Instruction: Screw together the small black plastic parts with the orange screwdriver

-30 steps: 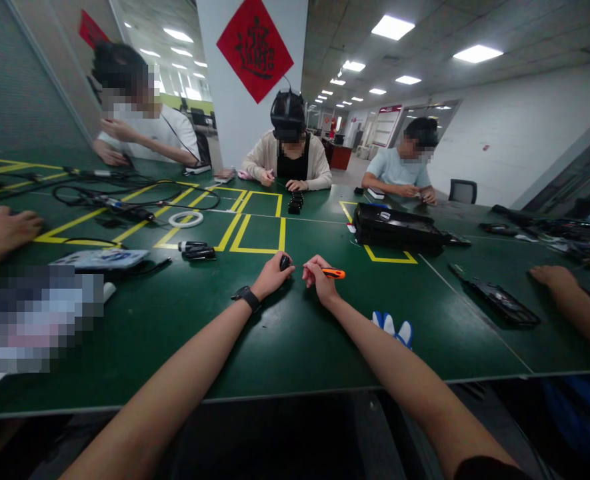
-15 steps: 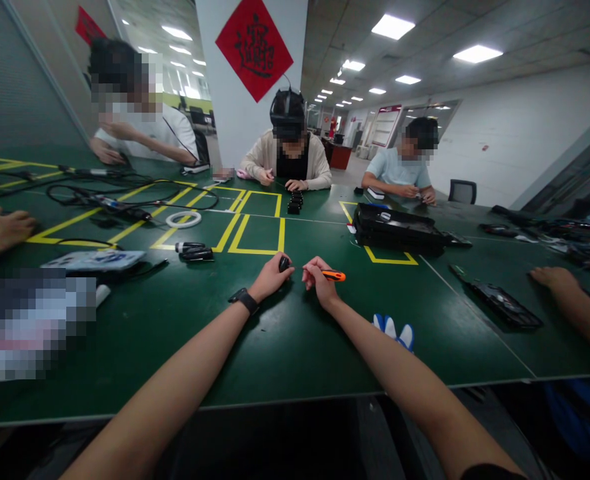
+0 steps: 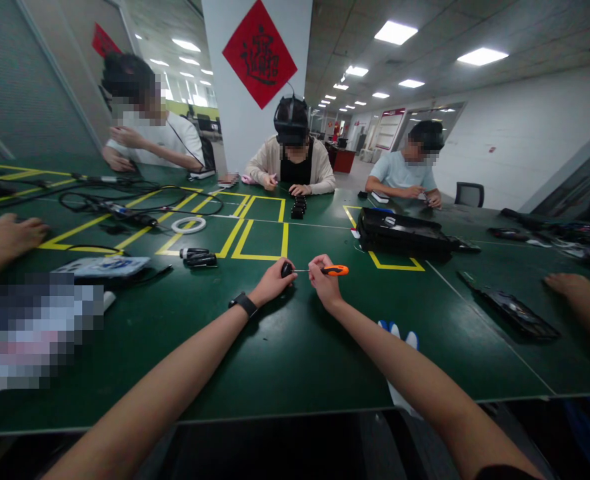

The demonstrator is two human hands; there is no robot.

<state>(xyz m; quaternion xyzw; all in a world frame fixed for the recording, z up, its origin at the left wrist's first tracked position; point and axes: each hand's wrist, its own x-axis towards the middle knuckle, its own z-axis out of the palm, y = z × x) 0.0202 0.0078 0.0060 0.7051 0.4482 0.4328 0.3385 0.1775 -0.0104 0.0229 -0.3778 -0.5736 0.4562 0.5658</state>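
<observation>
My left hand (image 3: 273, 283), with a dark watch band on its wrist, is closed around a small black rounded part (image 3: 287, 269); what kind of part it is I cannot make out. In my right hand (image 3: 325, 281) is a screwdriver (image 3: 335, 270) with an orange and black handle, lying roughly level. Its thin metal shaft points left at the black part, and the tip is at or close to it; contact cannot be made out. Both hands are low over the green table (image 3: 285, 360). Fingers hide much of the black part.
Black cylindrical pieces (image 3: 198, 257) and a white ring (image 3: 188, 225) lie left, near tangled cables (image 3: 125, 212). A long black casing (image 3: 405, 233) and a dark open panel (image 3: 507, 307) are right. White-blue gloves (image 3: 397, 333) lie under my right forearm. Co-workers sit around the table.
The view has shifted slightly. The screwdriver's metal shaft now shows between my hands, and my right hand has turned a little. My left hand still holds the black part.
</observation>
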